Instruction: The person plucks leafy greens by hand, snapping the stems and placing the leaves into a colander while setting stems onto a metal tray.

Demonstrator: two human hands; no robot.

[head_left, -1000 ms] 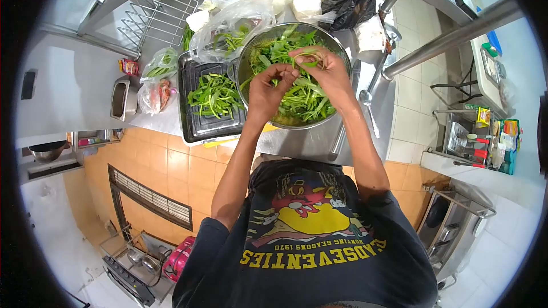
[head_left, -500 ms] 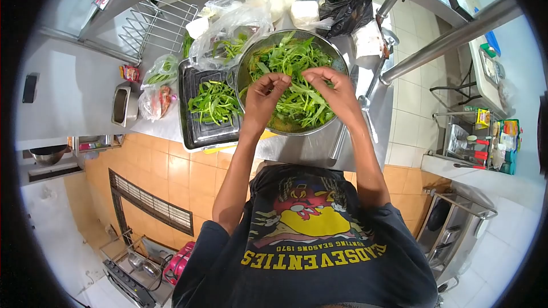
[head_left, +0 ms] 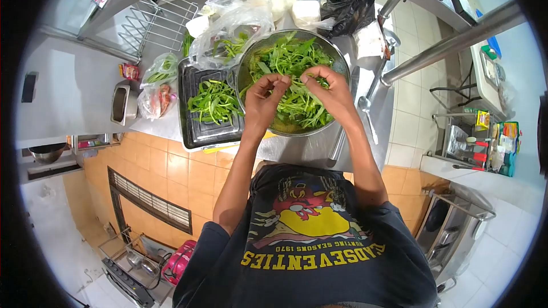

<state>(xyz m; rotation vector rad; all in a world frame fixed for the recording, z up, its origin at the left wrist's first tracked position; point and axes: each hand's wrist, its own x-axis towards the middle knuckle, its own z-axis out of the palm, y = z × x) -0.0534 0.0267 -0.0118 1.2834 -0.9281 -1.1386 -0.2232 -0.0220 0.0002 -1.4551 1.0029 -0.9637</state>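
Two hands (head_left: pixel 261 105) (head_left: pixel 335 98) over greens (head_left: pixel 299 54) in colander (head_left: pixel 283 127) — fingers (head_left: pixel 267 82) curled, cannot tell if gripping

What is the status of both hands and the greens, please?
Left hand, right hand: over colander, grip unclear. Leafy greens: heaped inside. Nothing visibly blocking hands.

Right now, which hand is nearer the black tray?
Left. Both are over the colander, right of the black tray: the left hand beside it, the right hand farther across.

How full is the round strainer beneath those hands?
Looks well filled: leafy greens cover most of the strainer, though its near edge shows bare; how deep they go, I cannot tell.
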